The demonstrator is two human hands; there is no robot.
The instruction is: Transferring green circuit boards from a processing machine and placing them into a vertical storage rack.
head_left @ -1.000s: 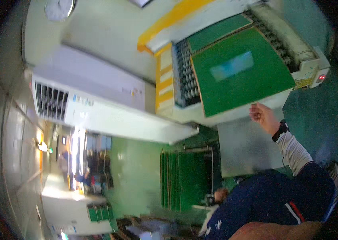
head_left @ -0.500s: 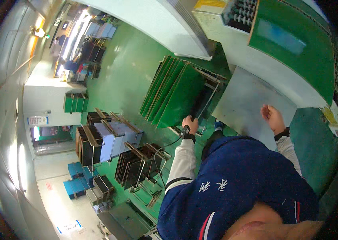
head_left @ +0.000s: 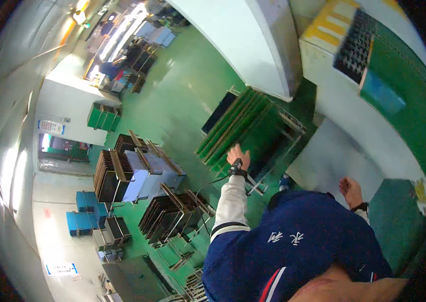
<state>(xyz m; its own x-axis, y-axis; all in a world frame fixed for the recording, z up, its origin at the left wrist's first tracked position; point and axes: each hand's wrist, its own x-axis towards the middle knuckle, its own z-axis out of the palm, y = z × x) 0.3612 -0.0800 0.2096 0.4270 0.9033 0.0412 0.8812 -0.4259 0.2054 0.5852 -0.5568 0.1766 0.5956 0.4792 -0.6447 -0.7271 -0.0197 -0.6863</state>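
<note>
My left hand (head_left: pixel 238 157) is open, its fingers spread in front of the near edge of several large green boards (head_left: pixel 247 121). These boards lean side by side on a metal-framed rack (head_left: pixel 288 125). Whether the fingertips touch the boards I cannot tell. A small black device with a cable sits on that wrist. Held close to my body, my right hand (head_left: pixel 350 192) has loosely curled fingers and nothing visible in them. It is nearest to a grey flat sheet (head_left: pixel 331 156) beside the rack.
A white machine (head_left: pixel 374 123) with a green top panel (head_left: pixel 399 95) and black rollers (head_left: pixel 355 45) curves along the right. A white pillar (head_left: pixel 268 55) stands beyond the rack. To the left are racks of dark boards (head_left: pixel 165 219), pale blue panels (head_left: pixel 147 178) and blue boxes (head_left: pixel 83 214).
The view has swung, so the surroundings appear shifted. My left hand's fingers, curled at the board rack's edge before, now spread out. My right hand has drawn closer to my body.
</note>
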